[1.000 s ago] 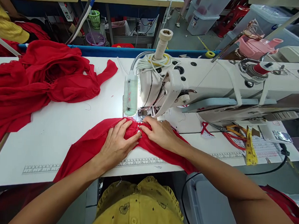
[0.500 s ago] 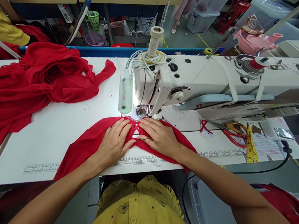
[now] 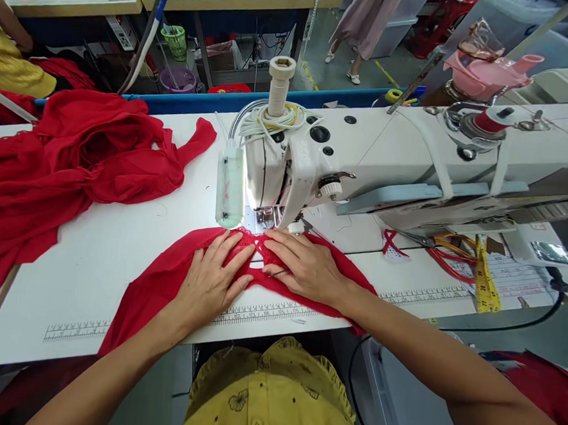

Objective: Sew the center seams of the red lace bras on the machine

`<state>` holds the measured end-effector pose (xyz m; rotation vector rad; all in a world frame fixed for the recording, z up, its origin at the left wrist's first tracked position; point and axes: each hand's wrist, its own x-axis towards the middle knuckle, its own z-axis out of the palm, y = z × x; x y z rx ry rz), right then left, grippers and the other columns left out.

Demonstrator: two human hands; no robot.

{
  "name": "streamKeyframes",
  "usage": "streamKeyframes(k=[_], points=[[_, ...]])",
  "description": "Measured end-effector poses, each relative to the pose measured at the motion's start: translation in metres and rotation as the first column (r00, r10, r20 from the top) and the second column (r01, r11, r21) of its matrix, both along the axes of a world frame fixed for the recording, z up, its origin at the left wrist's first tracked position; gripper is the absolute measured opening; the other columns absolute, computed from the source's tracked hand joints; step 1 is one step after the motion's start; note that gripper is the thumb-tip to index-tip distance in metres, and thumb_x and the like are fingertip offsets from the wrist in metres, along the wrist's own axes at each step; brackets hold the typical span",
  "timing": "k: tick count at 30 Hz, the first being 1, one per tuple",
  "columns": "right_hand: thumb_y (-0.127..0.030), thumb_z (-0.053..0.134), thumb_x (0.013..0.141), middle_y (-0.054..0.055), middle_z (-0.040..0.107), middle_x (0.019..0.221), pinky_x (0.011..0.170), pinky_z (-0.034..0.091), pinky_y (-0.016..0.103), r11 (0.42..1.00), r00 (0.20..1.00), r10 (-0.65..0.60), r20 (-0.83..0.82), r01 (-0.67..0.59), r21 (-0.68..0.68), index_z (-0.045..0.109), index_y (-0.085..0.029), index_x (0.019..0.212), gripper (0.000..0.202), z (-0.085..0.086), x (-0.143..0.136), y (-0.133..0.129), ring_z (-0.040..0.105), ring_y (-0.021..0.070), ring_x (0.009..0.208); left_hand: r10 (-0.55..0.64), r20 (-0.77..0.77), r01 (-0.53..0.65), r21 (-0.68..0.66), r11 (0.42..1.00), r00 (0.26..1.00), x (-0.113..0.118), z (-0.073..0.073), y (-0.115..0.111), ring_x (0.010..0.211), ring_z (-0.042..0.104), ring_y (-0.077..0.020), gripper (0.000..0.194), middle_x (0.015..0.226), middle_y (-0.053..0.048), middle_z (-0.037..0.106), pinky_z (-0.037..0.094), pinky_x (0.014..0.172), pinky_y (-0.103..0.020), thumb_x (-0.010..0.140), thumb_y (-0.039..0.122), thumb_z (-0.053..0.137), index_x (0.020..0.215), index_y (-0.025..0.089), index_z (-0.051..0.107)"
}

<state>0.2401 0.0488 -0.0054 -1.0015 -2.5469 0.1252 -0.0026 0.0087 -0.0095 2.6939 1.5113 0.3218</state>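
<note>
A red lace-edged garment piece (image 3: 159, 278) lies across the front of the sewing machine bed, with a small criss-cross of red strips (image 3: 259, 246) at its middle. On the left part of the cloth, my left hand (image 3: 215, 275) rests flat with fingers spread. My right hand (image 3: 304, 265) presses the right part, its fingers stretched out towards the criss-cross. A thin dark line shows beside its thumb; I cannot make out what it is. Just beyond my fingertips is the presser foot (image 3: 267, 216) of the white sewing machine (image 3: 297, 155). The needle is too small to make out.
A heap of red fabric (image 3: 100, 150) covers the table's left side. To the right lie orange-handled scissors (image 3: 450, 248), a yellow tape measure (image 3: 485, 282) and a red cross-shaped piece (image 3: 394, 243). A lamp (image 3: 230, 187) hangs left of the machine head. A person (image 3: 367, 22) walks beyond.
The view has shifted slightly, and the scene sits a little lower. Both hands stay on the red garment piece with little movement. The walking person has come further into view.
</note>
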Motion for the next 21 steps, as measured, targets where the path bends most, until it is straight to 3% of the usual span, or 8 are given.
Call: streamKeyframes(k=[5, 9, 12, 16, 18, 21], points=[[-0.029, 0.051, 0.101, 0.008, 0.067, 0.134, 0.093, 0.058, 0.036, 0.998, 0.997, 0.0, -0.072, 0.005, 0.062, 0.071, -0.015, 0.116, 0.028, -0.003, 0.001, -0.001, 0.062, 0.024, 0.119, -0.022, -0.057, 0.021, -0.009, 1.0, 0.998, 0.004, 0.009, 0.003, 0.139, 0.043, -0.0388, 0.044, 0.15, -0.017, 0.048, 0.051, 0.087, -0.05, 0.101, 0.035, 0.046, 0.144, 0.028, 0.051], [-0.022, 0.048, 0.101, 0.007, 0.066, 0.135, 0.094, 0.057, 0.036, 1.0, 0.998, 0.018, -0.052, -0.017, 0.023, 0.068, -0.018, 0.124, 0.031, -0.001, 0.0, -0.001, 0.059, 0.0233, 0.122, -0.032, -0.102, 0.036, 0.032, 0.999, 0.994, 0.007, 0.012, 0.004, 0.135, 0.047, -0.0408, 0.042, 0.147, -0.019, 0.05, 0.051, 0.085, -0.051, 0.1, 0.032, 0.048, 0.141, 0.03, 0.055], [-0.026, 0.046, 0.102, 0.008, 0.062, 0.139, 0.086, 0.059, 0.038, 0.998, 0.998, -0.002, 0.055, 0.005, -0.055, 0.062, -0.021, 0.135, 0.037, 0.002, -0.002, 0.0, 0.057, 0.0257, 0.124, -0.028, -0.114, 0.034, 0.05, 0.998, 0.993, 0.008, 0.011, 0.002, 0.135, 0.047, -0.0413, 0.044, 0.147, -0.02, 0.05, 0.051, 0.084, -0.05, 0.099, 0.032, 0.05, 0.143, 0.028, 0.054], [-0.043, 0.048, 0.102, 0.009, 0.06, 0.142, 0.073, 0.058, 0.036, 0.991, 0.991, -0.039, 0.128, 0.055, -0.124, 0.059, -0.024, 0.139, 0.043, 0.009, -0.004, 0.002, 0.058, 0.027, 0.117, -0.022, -0.096, 0.026, 0.036, 0.999, 0.995, 0.007, 0.012, -0.001, 0.137, 0.045, -0.0427, 0.045, 0.149, -0.021, 0.048, 0.053, 0.084, -0.054, 0.099, 0.032, 0.049, 0.145, 0.03, 0.051], [-0.049, 0.05, 0.1, 0.01, 0.059, 0.143, 0.072, 0.058, 0.036, 0.986, 0.99, -0.052, 0.135, 0.072, -0.149, 0.057, -0.024, 0.141, 0.048, 0.012, -0.004, 0.003, 0.057, 0.0276, 0.116, -0.039, -0.045, 0.041, 0.034, 0.999, 0.998, 0.008, 0.012, -0.002, 0.14, 0.043, -0.0416, 0.045, 0.15, -0.02, 0.047, 0.052, 0.092, -0.058, 0.099, 0.028, 0.05, 0.143, 0.027, 0.053], [-0.05, 0.05, 0.1, 0.01, 0.058, 0.143, 0.072, 0.057, 0.036, 0.986, 0.987, -0.045, 0.154, 0.069, -0.153, 0.056, -0.023, 0.142, 0.05, 0.014, -0.005, 0.003, 0.056, 0.0281, 0.116, -0.168, 0.035, 0.166, 0.053, 0.985, 0.985, 0.008, 0.007, -0.004, 0.143, 0.041, -0.0343, 0.044, 0.146, -0.017, 0.054, 0.039, 0.113, -0.06, 0.096, 0.012, 0.045, 0.139, 0.016, 0.055]])
